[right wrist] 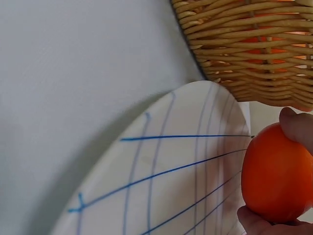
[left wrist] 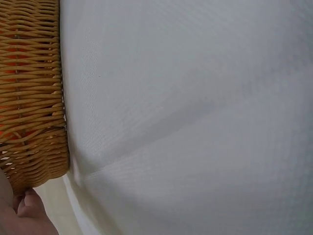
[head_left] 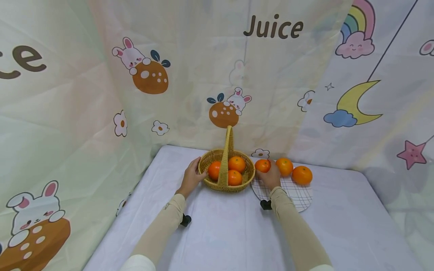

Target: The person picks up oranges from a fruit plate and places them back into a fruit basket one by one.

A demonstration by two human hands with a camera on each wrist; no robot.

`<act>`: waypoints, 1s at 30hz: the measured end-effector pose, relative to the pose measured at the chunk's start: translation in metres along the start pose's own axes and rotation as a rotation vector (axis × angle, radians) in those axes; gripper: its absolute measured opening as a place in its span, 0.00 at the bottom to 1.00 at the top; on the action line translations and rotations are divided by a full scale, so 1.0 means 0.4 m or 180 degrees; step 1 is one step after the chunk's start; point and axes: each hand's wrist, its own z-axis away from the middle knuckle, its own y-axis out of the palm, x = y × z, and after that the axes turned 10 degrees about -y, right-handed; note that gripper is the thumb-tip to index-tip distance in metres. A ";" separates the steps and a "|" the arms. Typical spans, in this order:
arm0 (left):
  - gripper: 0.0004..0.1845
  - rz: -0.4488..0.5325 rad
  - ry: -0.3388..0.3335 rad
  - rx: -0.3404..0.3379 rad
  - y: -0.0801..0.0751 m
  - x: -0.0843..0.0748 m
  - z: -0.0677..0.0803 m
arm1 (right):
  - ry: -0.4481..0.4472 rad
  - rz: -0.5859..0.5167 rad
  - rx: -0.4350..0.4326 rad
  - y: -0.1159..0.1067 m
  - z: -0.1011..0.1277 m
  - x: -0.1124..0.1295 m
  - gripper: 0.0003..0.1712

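Observation:
A wicker basket (head_left: 228,188) with a tall arched handle holds three oranges, one left of the handle and two right of it. My left hand (head_left: 190,180) grips its left rim, thumb toward the front; the left wrist view has the fingers low beside the woven wall (left wrist: 34,98). My right hand (head_left: 272,177) holds an orange-red orange (right wrist: 276,174) between thumb and fingers, just right of the basket. Beneath that hand lies a round white plate (head_left: 300,195) with a grid of blue lines. Two more oranges are at its far side, one behind (head_left: 285,166) and one right (head_left: 302,175).
A white cloth covers the table (head_left: 223,229). Behind it hangs a printed curtain (head_left: 190,75) with rabbits and flowers, close to the basket handle. The plate's left edge lies right beside the basket.

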 end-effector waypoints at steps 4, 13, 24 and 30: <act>0.40 0.0004 0.0002 0.0000 0.000 0.000 0.001 | -0.0010 -0.0108 -0.0041 -0.005 -0.010 0.000 0.50; 0.39 0.0014 0.0030 0.0028 -0.001 0.011 -0.006 | -0.0170 -0.0056 -0.0194 -0.034 -0.021 0.049 0.50; 0.39 -0.0009 -0.0049 0.0038 0.004 0.014 0.000 | -0.0413 -0.0159 0.0018 -0.010 -0.051 0.148 0.51; 0.39 -0.0048 -0.0044 0.0020 0.002 0.005 0.000 | -0.0592 -0.0328 0.0118 0.029 -0.068 0.208 0.49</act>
